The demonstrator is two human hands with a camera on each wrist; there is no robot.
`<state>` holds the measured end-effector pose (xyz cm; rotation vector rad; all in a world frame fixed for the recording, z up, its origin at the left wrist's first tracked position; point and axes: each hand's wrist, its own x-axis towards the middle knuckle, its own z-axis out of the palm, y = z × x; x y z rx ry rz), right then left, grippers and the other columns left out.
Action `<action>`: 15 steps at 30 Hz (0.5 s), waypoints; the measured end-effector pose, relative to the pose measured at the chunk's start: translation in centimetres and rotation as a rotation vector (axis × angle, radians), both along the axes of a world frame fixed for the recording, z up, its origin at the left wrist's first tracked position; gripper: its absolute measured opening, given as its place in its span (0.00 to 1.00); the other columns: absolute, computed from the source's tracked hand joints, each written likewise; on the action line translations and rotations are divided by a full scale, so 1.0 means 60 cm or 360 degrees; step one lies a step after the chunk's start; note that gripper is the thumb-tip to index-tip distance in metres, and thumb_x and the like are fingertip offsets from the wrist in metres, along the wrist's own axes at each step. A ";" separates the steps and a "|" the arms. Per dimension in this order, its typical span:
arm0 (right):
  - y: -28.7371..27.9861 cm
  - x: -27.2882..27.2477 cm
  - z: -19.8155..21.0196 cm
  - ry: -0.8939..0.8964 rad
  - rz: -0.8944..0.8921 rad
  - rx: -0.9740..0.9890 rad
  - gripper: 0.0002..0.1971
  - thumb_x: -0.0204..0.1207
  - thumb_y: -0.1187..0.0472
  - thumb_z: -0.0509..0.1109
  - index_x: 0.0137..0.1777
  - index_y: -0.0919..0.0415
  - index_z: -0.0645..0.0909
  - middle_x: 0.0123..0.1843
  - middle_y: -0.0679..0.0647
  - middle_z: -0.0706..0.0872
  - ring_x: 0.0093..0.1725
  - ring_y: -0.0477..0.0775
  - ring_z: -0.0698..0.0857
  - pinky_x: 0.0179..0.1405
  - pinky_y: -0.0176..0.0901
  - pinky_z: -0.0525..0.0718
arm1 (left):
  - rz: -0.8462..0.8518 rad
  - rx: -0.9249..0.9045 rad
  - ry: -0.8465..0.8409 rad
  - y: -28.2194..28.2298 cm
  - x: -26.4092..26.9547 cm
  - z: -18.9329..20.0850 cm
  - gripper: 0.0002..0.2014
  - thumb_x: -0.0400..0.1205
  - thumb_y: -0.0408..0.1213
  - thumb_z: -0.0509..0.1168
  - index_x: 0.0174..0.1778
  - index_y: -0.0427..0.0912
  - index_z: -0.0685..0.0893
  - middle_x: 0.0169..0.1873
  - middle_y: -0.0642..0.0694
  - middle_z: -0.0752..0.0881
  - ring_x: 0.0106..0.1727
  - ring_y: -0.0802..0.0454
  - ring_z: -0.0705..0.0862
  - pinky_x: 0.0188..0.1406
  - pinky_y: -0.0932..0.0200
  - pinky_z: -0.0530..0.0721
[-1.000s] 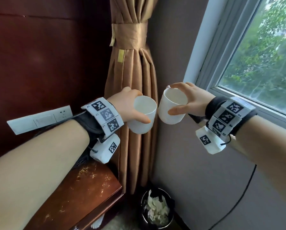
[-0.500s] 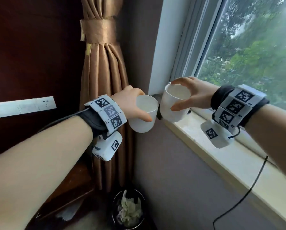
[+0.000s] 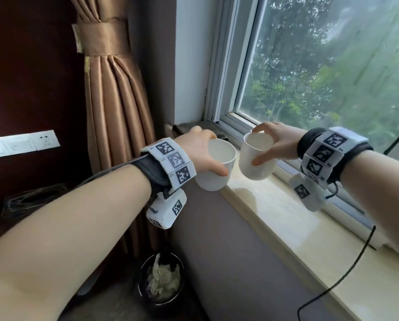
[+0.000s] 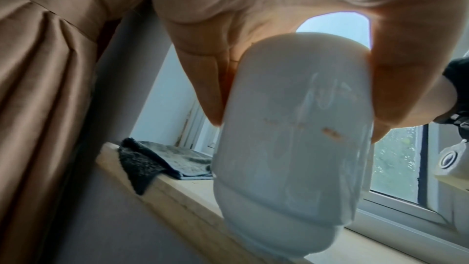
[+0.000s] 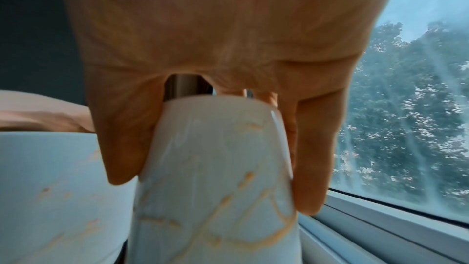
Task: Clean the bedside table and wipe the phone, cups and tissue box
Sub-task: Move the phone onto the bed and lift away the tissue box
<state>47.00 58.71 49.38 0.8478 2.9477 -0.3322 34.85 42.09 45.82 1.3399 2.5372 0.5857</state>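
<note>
Two white cups aloft — left hand [image 3: 199, 150] grasping left cup [image 3: 213, 172], right hand [image 3: 277, 142] grasping right cup [image 3: 256, 162]

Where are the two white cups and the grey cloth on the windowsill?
left cup [image 3: 213, 176], head view, on its outer wall below the rim.
right cup [image 3: 256, 169], head view, on its outer wall.
grey cloth [image 4: 162, 158], left wrist view, on its folded top lying on the sill.
</note>
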 end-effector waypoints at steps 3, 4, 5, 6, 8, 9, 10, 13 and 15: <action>0.023 0.021 -0.008 -0.0022 -0.0059 -0.0027 0.41 0.62 0.49 0.80 0.74 0.50 0.64 0.73 0.55 0.69 0.68 0.59 0.73 0.69 0.53 0.72 | -0.0080 -0.0021 -0.0008 0.028 0.026 -0.005 0.48 0.56 0.62 0.75 0.73 0.50 0.68 0.55 0.51 0.68 0.57 0.49 0.78 0.63 0.48 0.79; 0.029 0.028 -0.011 -0.0024 -0.0076 -0.0033 0.41 0.62 0.49 0.80 0.74 0.50 0.64 0.72 0.55 0.70 0.67 0.58 0.74 0.68 0.53 0.73 | -0.0108 -0.0027 -0.0004 0.037 0.033 -0.008 0.47 0.58 0.61 0.76 0.73 0.50 0.68 0.55 0.51 0.69 0.57 0.49 0.78 0.62 0.48 0.79; 0.035 0.033 -0.013 -0.0024 -0.0088 -0.0038 0.41 0.61 0.49 0.80 0.74 0.49 0.65 0.72 0.55 0.70 0.67 0.58 0.74 0.67 0.53 0.74 | -0.0132 -0.0032 -0.0002 0.045 0.040 -0.010 0.47 0.58 0.61 0.76 0.73 0.50 0.68 0.55 0.51 0.69 0.57 0.49 0.78 0.62 0.48 0.79; 0.039 0.037 -0.016 -0.0026 -0.0099 -0.0043 0.42 0.61 0.49 0.81 0.74 0.49 0.65 0.72 0.55 0.71 0.66 0.58 0.74 0.67 0.52 0.74 | -0.0149 -0.0035 0.0000 0.052 0.046 -0.013 0.48 0.56 0.62 0.75 0.72 0.50 0.68 0.55 0.51 0.69 0.56 0.50 0.78 0.62 0.47 0.79; 0.047 0.041 -0.021 -0.0027 -0.0113 -0.0048 0.42 0.61 0.49 0.81 0.74 0.50 0.64 0.72 0.55 0.70 0.67 0.58 0.74 0.67 0.51 0.74 | -0.0168 -0.0041 0.0001 0.064 0.054 -0.016 0.48 0.55 0.62 0.74 0.72 0.50 0.69 0.55 0.50 0.70 0.55 0.49 0.79 0.61 0.47 0.79; 0.050 0.041 -0.023 -0.0024 -0.0118 -0.0053 0.43 0.61 0.49 0.81 0.75 0.50 0.64 0.72 0.55 0.70 0.68 0.58 0.74 0.67 0.50 0.73 | -0.0168 -0.0047 -0.0001 0.069 0.056 -0.018 0.48 0.56 0.62 0.74 0.72 0.50 0.68 0.57 0.50 0.70 0.56 0.49 0.79 0.61 0.47 0.79; 0.053 0.040 -0.024 -0.0016 -0.0123 -0.0058 0.43 0.62 0.50 0.81 0.75 0.50 0.63 0.73 0.55 0.70 0.68 0.58 0.73 0.67 0.50 0.73 | -0.0162 -0.0052 0.0001 0.073 0.055 -0.019 0.47 0.58 0.61 0.75 0.72 0.50 0.68 0.57 0.49 0.70 0.57 0.49 0.78 0.61 0.47 0.79; 0.059 0.028 -0.026 0.0023 -0.0115 -0.0070 0.42 0.63 0.51 0.80 0.76 0.50 0.62 0.73 0.55 0.69 0.68 0.58 0.73 0.66 0.49 0.72 | -0.0105 -0.0049 0.0013 0.080 0.042 -0.020 0.48 0.58 0.62 0.74 0.73 0.50 0.67 0.56 0.50 0.69 0.58 0.48 0.78 0.62 0.46 0.79; 0.063 0.009 -0.027 0.0048 -0.0094 -0.0087 0.43 0.63 0.51 0.80 0.76 0.50 0.62 0.74 0.54 0.68 0.68 0.58 0.73 0.67 0.50 0.72 | -0.0043 -0.0053 0.0015 0.081 0.027 -0.018 0.48 0.59 0.61 0.75 0.74 0.50 0.65 0.57 0.50 0.68 0.58 0.48 0.78 0.62 0.48 0.79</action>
